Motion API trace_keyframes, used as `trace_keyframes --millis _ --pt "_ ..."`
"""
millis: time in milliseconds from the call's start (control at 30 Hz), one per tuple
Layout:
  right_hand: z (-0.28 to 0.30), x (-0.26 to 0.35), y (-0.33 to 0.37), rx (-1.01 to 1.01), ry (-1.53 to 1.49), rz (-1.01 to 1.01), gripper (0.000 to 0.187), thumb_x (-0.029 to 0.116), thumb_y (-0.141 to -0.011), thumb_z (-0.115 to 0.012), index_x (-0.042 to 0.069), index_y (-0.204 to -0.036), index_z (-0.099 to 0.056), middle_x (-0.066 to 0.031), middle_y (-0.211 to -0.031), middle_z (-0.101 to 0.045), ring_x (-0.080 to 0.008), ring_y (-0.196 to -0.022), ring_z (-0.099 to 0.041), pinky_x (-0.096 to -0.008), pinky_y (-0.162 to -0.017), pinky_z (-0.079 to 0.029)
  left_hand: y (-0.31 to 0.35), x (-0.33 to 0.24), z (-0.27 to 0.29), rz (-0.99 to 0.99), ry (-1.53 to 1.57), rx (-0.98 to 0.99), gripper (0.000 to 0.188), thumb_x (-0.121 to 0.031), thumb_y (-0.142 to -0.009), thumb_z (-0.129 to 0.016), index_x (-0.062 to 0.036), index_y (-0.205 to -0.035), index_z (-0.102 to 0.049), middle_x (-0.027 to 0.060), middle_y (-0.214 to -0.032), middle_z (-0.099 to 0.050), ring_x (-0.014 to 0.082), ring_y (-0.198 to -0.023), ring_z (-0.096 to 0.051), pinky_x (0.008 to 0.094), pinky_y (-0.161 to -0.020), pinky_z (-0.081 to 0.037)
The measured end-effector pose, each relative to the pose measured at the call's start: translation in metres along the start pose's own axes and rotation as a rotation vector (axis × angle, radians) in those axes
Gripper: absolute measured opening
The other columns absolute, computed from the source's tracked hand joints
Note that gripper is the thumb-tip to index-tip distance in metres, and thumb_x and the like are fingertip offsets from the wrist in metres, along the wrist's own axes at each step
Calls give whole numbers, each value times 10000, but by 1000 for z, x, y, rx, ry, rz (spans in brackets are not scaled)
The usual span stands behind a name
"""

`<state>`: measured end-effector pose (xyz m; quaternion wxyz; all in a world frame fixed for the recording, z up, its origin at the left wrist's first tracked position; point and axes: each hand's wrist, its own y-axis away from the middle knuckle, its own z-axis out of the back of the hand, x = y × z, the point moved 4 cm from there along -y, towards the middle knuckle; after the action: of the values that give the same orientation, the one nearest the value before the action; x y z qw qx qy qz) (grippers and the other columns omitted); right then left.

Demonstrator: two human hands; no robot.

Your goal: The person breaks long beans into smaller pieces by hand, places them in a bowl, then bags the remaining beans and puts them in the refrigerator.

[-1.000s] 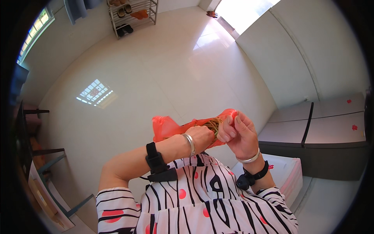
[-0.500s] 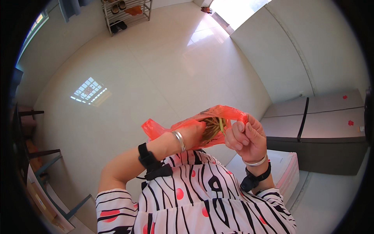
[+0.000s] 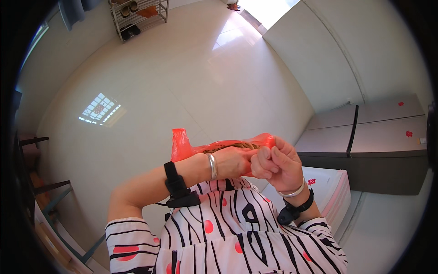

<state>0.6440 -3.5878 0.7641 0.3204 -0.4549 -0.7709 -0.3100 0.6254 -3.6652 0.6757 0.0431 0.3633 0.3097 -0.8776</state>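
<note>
A thin, red, see-through plastic bag hangs between my hands in front of my chest. Through its upper edge show brownish, thin stalk-like pieces; their kind is hard to tell. My right hand is closed on the bag's right end, fingers curled in. My left hand reaches across the bag's near side, its fingertips meeting the right hand at the rim and seemingly pinching the plastic, though partly hidden. One bag handle sticks up loose at the left, beyond my left wrist.
A white box with a red mark stands at my right, beside a grey refrigerator lying along the wall side. At the far left is a metal shoe rack. Dark-legged furniture lines the left; pale tiles cover the floor.
My left hand has come out of the bag's mouth and moved right, against my right hand. The bag's opening has narrowed, covering most of the stalks. The loose handle now stands more upright.
</note>
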Motion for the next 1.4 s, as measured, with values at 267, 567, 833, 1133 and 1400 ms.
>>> trace_keyframes --millis 267,567,833,1133,1400 --pt "5 -13 12 -103 19 -52 151 136 -909 -446 44 -790 -436 5 -576 -341 -103 -506 -307 -243 -481 -288 -3 27 -41 805 1205 274 114 -132 -793 -568 -31 -834 -533 49 -838 -553 104 -719 -510 250 -596 -437" --pt "9 -31 11 -99 -32 -143 116 74 -891 -430 31 -784 -444 2 -599 -393 -99 -535 -380 -246 -521 -346 10 13 -12 715 152 783 91 -133 -814 -549 -47 -837 -570 55 -811 -583 131 -699 -529 263 -630 -432" --pt "10 -35 1 72 336 -218 107 74 -886 -441 3 -956 -479 -51 -809 -555 -115 -768 -513 -245 -700 -414 44 6 45 635 375 360 118 -155 -807 -567 -73 -872 -621 84 -820 -621 175 -716 -564 276 -688 -442" --pt "9 -28 -5 91 384 -153 159 35 -868 -441 -21 -1012 -479 -84 -917 -564 -129 -892 -525 -251 -769 -425 150 14 91 1267 -735 -127 558 -547 -702 -617 5 -675 -541 160 -665 -572 306 -593 -561 372 -502 -438" --pt "17 -23 -8 -13 283 -137 190 49 -867 -453 -49 -1028 -482 -79 -970 -544 -142 -940 -524 -264 -835 -423 194 58 57 1260 60 -352 382 -332 -803 -592 47 -754 -579 114 -656 -598 186 -581 -578 299 -570 -471"
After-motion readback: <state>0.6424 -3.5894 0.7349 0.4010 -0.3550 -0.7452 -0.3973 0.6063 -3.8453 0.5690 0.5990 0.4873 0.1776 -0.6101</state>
